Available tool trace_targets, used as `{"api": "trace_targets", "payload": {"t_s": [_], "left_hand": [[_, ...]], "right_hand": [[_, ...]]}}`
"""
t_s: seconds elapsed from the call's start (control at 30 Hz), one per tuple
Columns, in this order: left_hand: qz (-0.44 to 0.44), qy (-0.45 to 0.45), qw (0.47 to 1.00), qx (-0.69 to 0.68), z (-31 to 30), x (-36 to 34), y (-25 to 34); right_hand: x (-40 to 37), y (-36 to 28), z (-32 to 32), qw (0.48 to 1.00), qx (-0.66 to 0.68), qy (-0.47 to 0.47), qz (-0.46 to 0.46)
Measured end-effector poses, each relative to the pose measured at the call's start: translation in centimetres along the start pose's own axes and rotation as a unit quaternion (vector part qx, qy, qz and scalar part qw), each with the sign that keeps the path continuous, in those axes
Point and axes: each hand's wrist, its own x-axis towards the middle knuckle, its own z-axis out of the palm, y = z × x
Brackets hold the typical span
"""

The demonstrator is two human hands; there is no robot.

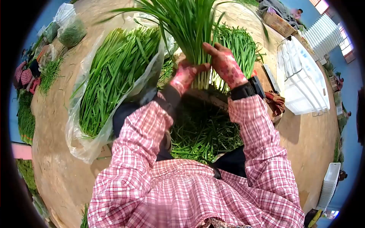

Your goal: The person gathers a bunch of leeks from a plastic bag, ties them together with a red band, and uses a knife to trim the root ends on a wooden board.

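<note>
A bunch of garlic chives [192, 32] stands upright in front of me, pale stem ends down and green leaves fanning upward. My left hand [186, 74], in a pink patterned fingerless glove, is closed around its lower stems. From the other side my right hand [227, 65], gloved alike, presses thumb and fingers against the stems, some fingers hidden behind them. Left of my arms, a big heap of chives [118, 68] lies on a clear plastic sheet [81, 142]. Behind my right hand is another pile of chives [237, 41]. Loose leaves [205, 140] cover the floor between my legs.
White plastic crates [304, 79] stand at the right, beside a long metal-coloured strip [272, 78] and a reddish-brown cloth [275, 102]. More stacked white crates [329, 186] are lower right. A bagged green bundle [71, 32] sits far left. A person [297, 14] is in the background.
</note>
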Motion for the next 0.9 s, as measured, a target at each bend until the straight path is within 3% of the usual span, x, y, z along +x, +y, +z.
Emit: {"api": "trace_targets", "payload": {"t_s": [0.03,0.07,0.1,0.17,0.23,0.27,0.3,0.37,0.47,0.6,0.63,0.7,0.73,0.83,0.87,0.9], "left_hand": [[-0.078,0.014,0.992,-0.095,0.2,-1.3,0.6],[-0.108,0.047,0.991,-0.068,0.3,-2.1,0.3],[-0.215,0.005,0.971,-0.103,-0.3,-3.5,0.2],[-0.249,-0.043,0.93,-0.268,-0.9,-5.3,-2.3],[-0.125,-0.155,0.922,-0.333,-1.6,-7.0,-4.3],[-0.23,-0.061,0.925,-0.296,-0.8,-6.7,-4.5],[-0.225,-0.05,0.926,-0.301,-0.3,-7.1,-4.8],[-0.24,-0.01,0.911,-0.336,0.3,-7.6,-4.4],[-0.264,-0.029,0.893,-0.363,0.2,-7.7,-5.5],[-0.225,-0.089,0.899,-0.364,1.8,-9.3,-2.0],[-0.202,-0.112,0.921,-0.315,1.9,-9.4,-1.3],[-0.193,-0.154,0.929,-0.276,2.3,-8.9,1.0],[-0.142,-0.141,0.951,-0.238,2.4,-7.7,0.9],[-0.102,-0.167,0.935,-0.297,4.1,-3.8,4.6],[-0.094,-0.137,0.939,-0.302,5.0,-1.7,5.4],[-0.087,-0.106,0.941,-0.309,5.9,0.6,6.3]], "right_hand": [[-1.2,-0.9,0.0,0.999,-0.034,-0.009,-0.009],[-2.7,-0.1,0.5,0.997,-0.056,0.04,-0.035],[-3.3,1.3,0.1,0.986,-0.158,0.047,-0.011],[-6.2,3.7,1.3,0.97,-0.233,0.03,0.064],[-9.0,2.2,1.6,0.972,-0.193,-0.107,0.08],[-9.0,4.2,2.0,0.966,-0.228,-0.083,0.085],[-9.2,4.4,1.9,0.953,-0.26,-0.074,0.136],[-9.7,4.4,2.0,0.968,-0.195,-0.081,0.136],[-11.4,4.0,2.5,0.982,-0.155,-0.061,0.088],[-13.2,3.5,2.8,0.993,-0.068,-0.014,0.094],[-13.2,4.7,3.0,0.995,-0.072,0.024,0.06],[-13.7,2.9,2.5,0.995,-0.062,0.034,0.076],[-13.9,1.7,2.1,0.994,-0.073,0.046,0.065],[-13.6,0.2,0.6,0.992,-0.078,0.102,-0.018],[-12.8,0.7,-0.4,0.992,-0.069,0.093,0.055],[-12.7,-0.8,-1.4,0.996,0.037,0.081,0.023]]}}
